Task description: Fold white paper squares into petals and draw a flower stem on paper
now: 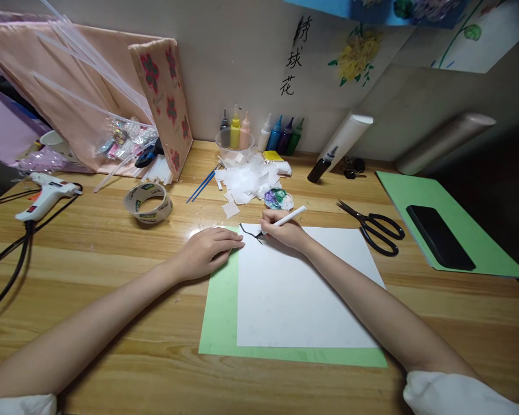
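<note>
My right hand grips a white marker pen, its dark tip down on a white sheet of paper near the top left corner. A short black curved line runs from that corner to the pen tip. Flat across the sheet's upper left edge rests my left hand, fingers stretched out and holding nothing. Under the white sheet lies a larger green sheet, showing along the left and bottom.
Black scissors lie right of the paper. Behind it are white paper scraps, a painted flower piece and paint bottles. A tape roll and a glue gun are at left, a black phone-like slab at right.
</note>
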Demonstrator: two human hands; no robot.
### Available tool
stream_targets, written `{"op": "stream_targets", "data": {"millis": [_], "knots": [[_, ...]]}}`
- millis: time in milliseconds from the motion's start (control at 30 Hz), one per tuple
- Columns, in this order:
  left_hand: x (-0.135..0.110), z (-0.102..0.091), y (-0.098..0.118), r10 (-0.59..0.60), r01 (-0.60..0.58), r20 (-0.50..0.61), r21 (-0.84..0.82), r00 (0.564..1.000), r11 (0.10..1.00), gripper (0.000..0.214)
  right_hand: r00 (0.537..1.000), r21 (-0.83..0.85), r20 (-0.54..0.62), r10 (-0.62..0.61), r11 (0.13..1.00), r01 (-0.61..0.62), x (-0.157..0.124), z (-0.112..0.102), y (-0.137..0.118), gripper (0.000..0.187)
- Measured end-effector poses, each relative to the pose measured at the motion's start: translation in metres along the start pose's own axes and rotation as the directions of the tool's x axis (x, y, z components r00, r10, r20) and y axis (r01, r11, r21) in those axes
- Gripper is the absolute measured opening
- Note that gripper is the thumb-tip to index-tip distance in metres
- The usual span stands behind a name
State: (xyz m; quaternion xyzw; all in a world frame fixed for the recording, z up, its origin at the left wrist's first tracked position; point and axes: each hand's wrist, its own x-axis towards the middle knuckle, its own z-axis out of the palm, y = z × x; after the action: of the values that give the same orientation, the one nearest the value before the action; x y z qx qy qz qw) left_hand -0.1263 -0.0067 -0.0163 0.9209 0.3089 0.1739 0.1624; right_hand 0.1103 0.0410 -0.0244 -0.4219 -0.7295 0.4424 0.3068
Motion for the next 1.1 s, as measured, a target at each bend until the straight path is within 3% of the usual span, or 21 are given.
{"op": "stream_targets", "data": {"millis": [433,667,1100], "knots": [[-0.0005,0.0007,-0.0002,0.0,0.0,0.001,0.002,1.0,1.0,0.038,1.0,0.033,0.012,0.005,0.999,-0.006,-0.0002,-0.0016,0.005,0.026],[-0.0004,0.0005,-0.0005,0.003,-0.003,-0.005,0.002,1.0,1.0,0.038,0.998,0.169,-0.027,0.05,0.985,-0.045,0.0014,-0.0015,0.0074,0.03],[-0.0002,0.0002,-0.0003,-0.005,0.005,0.005,-0.004,1.0,1.0,0.039,1.0,0.023,-0.002,0.007,1.0,-0.007,0.0007,-0.0012,0.0033,0.026]]}}
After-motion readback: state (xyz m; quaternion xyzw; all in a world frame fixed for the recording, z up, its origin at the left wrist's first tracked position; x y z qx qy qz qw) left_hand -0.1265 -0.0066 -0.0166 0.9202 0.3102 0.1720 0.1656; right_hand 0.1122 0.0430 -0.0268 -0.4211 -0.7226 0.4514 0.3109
